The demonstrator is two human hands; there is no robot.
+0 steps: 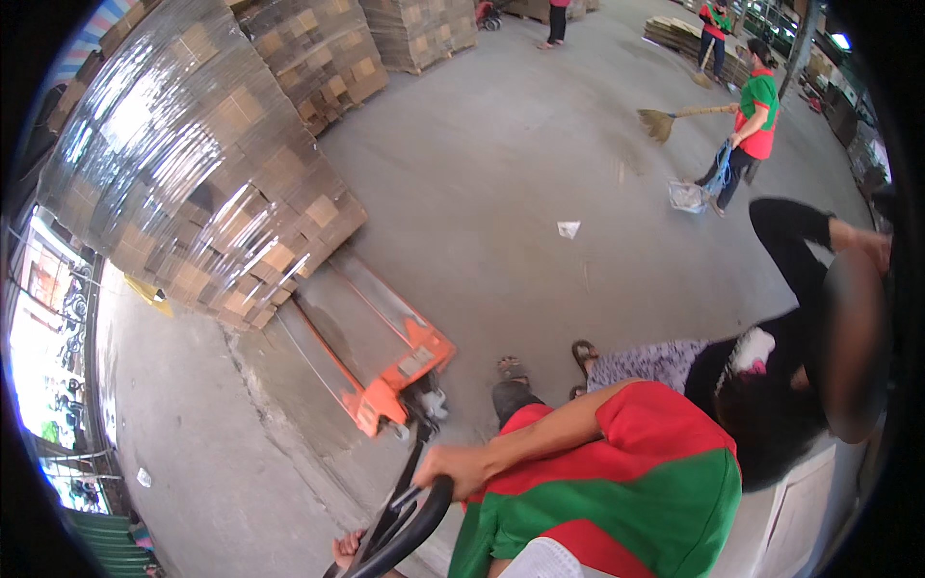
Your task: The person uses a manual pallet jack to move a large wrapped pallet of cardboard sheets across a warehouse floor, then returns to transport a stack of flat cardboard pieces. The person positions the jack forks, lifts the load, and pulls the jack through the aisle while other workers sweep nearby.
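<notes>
Pallet jack (412, 364): wore bright orange, its handle (434, 516) black.
Cartons (318, 214): showed brown in lighter and darker patches.
Floor (482, 222): lay grey.
Near shirt (617, 486): paired red with green.
Sweeper's shirt (761, 111): was green and red.
Broom (658, 124): was straw-yellow.
Trousers (646, 366): bore mottled pale purple.
Sheeting (89, 40): ran in blue, white and pink stripes.

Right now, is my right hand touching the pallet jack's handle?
Touching: the head view shows your right hand closed on the black handle, with no gap between them.
</notes>
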